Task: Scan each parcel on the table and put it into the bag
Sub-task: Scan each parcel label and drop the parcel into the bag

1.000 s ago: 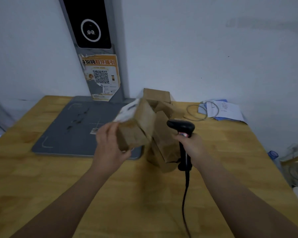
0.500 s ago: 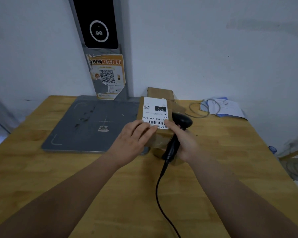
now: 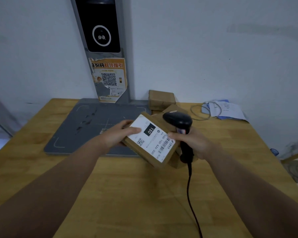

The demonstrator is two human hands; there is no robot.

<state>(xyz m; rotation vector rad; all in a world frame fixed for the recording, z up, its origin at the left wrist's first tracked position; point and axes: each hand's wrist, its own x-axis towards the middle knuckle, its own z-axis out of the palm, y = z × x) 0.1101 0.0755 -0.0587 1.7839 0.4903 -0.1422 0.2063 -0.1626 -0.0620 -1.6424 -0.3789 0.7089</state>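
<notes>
while the left thumb (image 3: 134, 130) lies flat across the white label (image 3: 152, 139) and the other fingers curl under the box's far-left edge, the left hand (image 3: 115, 137) holds a flat brown parcel (image 3: 145, 152) tilted above the table, label side up. the label shows a black block reading 150, a small qr code and a barcode near its right edge. the right hand (image 3: 195, 143) has its fingers wrapped round the handle of a black scanner (image 3: 178, 120), and its thumb tip touches the label beside the barcode. the scanner's head sits just behind the held parcel; its black cable (image 3: 189, 186) trails down across the wooden table (image 3: 127, 194). another parcel (image 3: 175, 163) lies on the table right under the held one, and a third (image 3: 161, 99) sits back by the wall. left of them is a grey pad (image 3: 86, 127), with a torn orange poster (image 3: 110, 79) on the pillar above it. papers (image 3: 225, 109) and a wire loop (image 3: 199, 114) lie at the far right.
</notes>
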